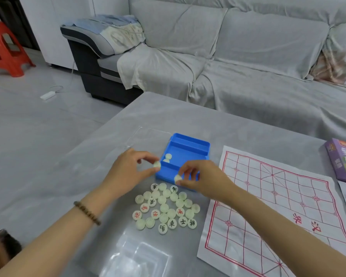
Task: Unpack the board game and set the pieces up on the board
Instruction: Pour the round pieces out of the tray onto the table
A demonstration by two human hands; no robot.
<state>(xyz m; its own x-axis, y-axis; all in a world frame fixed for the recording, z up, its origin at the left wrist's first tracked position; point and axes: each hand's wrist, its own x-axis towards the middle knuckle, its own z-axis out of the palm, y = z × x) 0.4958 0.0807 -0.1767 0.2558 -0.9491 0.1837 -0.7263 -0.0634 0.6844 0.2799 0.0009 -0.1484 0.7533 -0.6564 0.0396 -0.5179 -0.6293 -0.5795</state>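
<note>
Both forearms reach forward from the lower corners and converge toward the middle, bare to past the elbow. The left hand (128, 169) is turned palm inward, thumb below and index finger curled above, pinching a small pale disc (156, 164) at their tips; the other fingers are folded loosely. A beaded bracelet (87, 212) circles the left wrist. The right hand (200, 179) lies just right of the left and slightly nearer the body, knuckles up, its thumb and fingertips closed on a second disc (177, 178). The two hands are close but apart.
</note>
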